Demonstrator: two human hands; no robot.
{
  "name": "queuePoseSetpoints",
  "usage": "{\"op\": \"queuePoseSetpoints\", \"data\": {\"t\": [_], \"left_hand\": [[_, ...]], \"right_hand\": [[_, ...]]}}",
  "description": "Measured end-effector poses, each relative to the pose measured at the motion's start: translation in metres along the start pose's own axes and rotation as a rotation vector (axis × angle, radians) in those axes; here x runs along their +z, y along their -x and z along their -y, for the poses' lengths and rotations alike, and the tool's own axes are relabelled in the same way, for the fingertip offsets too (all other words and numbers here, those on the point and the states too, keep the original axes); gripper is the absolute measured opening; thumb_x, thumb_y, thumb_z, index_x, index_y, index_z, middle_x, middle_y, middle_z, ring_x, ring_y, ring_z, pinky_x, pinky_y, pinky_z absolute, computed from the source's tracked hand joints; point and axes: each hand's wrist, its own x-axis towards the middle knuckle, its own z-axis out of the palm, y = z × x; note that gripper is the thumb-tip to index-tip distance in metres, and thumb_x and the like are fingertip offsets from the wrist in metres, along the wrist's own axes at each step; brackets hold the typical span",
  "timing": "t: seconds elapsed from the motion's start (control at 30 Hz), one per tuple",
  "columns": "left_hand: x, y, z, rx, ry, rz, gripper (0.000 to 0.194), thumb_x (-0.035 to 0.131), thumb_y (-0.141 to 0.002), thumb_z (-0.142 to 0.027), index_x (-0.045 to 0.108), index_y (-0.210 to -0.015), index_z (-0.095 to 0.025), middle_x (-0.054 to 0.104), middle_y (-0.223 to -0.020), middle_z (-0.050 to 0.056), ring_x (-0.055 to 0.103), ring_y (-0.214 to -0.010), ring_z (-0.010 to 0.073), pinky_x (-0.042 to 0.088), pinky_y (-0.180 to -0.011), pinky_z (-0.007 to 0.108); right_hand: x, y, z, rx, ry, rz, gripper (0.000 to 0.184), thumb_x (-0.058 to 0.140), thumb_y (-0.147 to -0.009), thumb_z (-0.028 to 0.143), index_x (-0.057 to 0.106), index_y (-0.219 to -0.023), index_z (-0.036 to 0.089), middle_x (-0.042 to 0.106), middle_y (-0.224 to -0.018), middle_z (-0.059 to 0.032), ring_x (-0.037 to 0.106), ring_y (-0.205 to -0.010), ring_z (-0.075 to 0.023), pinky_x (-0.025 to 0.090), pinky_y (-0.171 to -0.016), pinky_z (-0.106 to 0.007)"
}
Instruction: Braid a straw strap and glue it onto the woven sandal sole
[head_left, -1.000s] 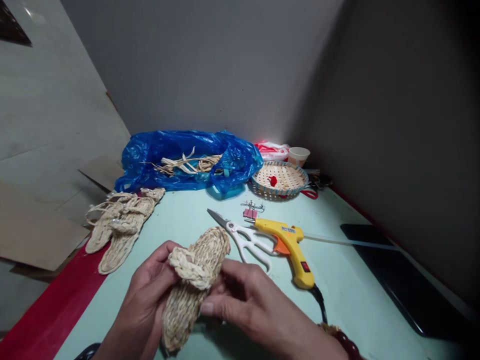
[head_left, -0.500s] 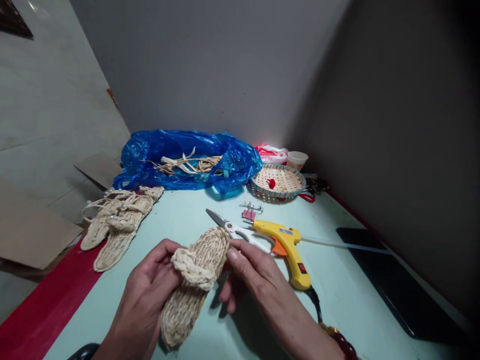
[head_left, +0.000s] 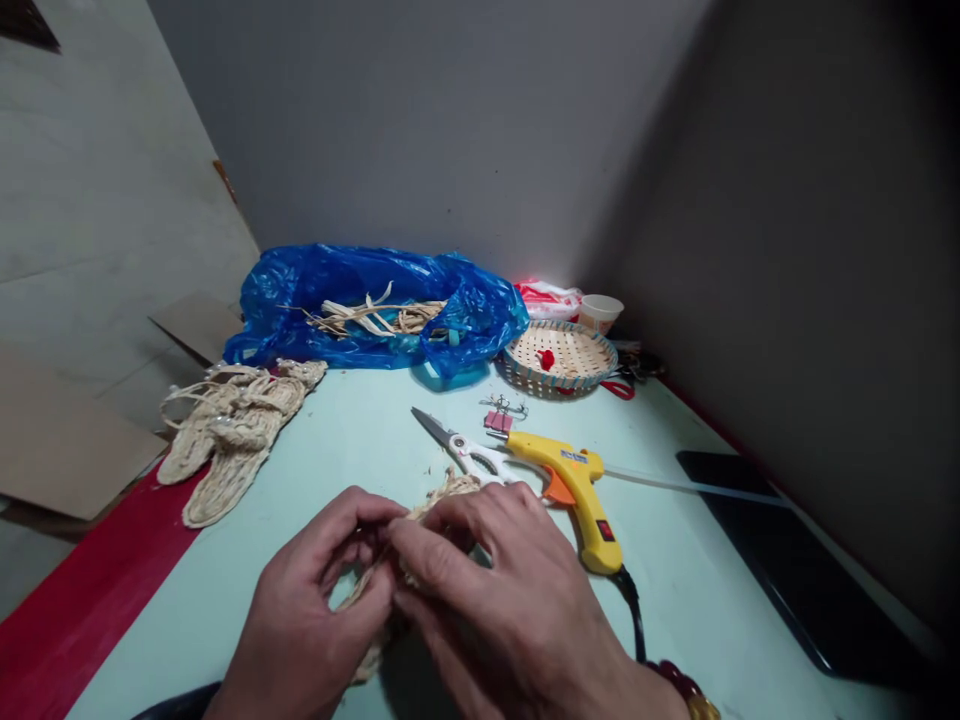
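Both hands are closed around a small woven straw sandal (head_left: pixel 448 489) near the table's front edge. My left hand (head_left: pixel 315 600) grips its left side, fingers curled over the top. My right hand (head_left: pixel 495 590) covers the middle and the braided strap, so only the sandal's far tip and a bit of its near end show. White-handled scissors (head_left: pixel 469 455) and a yellow hot glue gun (head_left: pixel 574 480) lie just beyond my right hand.
A pair of finished straw sandals (head_left: pixel 225 440) lies at the left edge. A blue plastic bag (head_left: pixel 375 310) with straw strips sits at the back, beside a woven tray (head_left: pixel 559 355), a cup (head_left: pixel 600 312) and binder clips (head_left: pixel 501 415). A black phone (head_left: pixel 802 560) lies at the right.
My right hand has come off the sandal's side and moved over its top. The sandal has dropped lower and is now mostly hidden under both hands.
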Motion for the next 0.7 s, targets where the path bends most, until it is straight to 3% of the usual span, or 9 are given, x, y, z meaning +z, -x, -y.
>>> {"op": "queuePoseSetpoints", "data": {"t": [0.13, 0.33, 0.57, 0.7], "left_hand": [[0.004, 0.000, -0.007, -0.044, -0.019, -0.023, 0.008, 0.076, -0.065, -0.034, 0.075, -0.070, -0.028, 0.069, -0.074, -0.003, 0.067, -0.075, 0.0201, 0.054, -0.071, 0.022], [-0.002, -0.002, -0.001, -0.052, 0.053, -0.023, 0.010, 0.079, -0.066, -0.037, 0.079, -0.074, -0.031, 0.075, -0.083, 0.000, 0.068, -0.077, 0.0214, 0.056, -0.068, 0.020], [-0.005, -0.004, 0.005, 0.177, -0.077, 0.009, 0.010, 0.070, -0.072, -0.030, 0.079, -0.075, -0.031, 0.073, -0.079, -0.003, 0.067, -0.075, 0.0187, 0.053, -0.064, 0.019], [-0.005, -0.003, 0.008, 0.333, -0.181, 0.049, 0.018, 0.065, -0.077, -0.024, 0.076, -0.083, -0.036, 0.072, -0.078, -0.008, 0.066, -0.075, 0.0122, 0.048, -0.068, 0.013]], "right_hand": [[-0.004, -0.001, -0.001, 0.013, -0.069, -0.035, 0.015, 0.049, -0.092, 0.012, 0.064, -0.089, 0.012, 0.064, -0.077, -0.0083, 0.056, -0.072, -0.0196, 0.045, -0.068, -0.036], [-0.005, 0.002, -0.003, 0.030, -0.163, -0.108, 0.008, 0.054, -0.089, 0.009, 0.061, -0.089, 0.013, 0.058, -0.074, -0.0056, 0.053, -0.070, -0.0171, 0.046, -0.063, -0.030], [-0.002, 0.002, -0.003, -0.011, -0.162, -0.082, 0.007, 0.055, -0.089, 0.009, 0.061, -0.090, 0.012, 0.065, -0.078, -0.0096, 0.057, -0.070, -0.0187, 0.051, -0.063, -0.032], [-0.001, 0.001, -0.001, -0.010, -0.156, -0.107, 0.010, 0.056, -0.089, 0.008, 0.064, -0.093, 0.009, 0.066, -0.077, -0.0103, 0.058, -0.071, -0.0193, 0.053, -0.063, -0.032]]}}
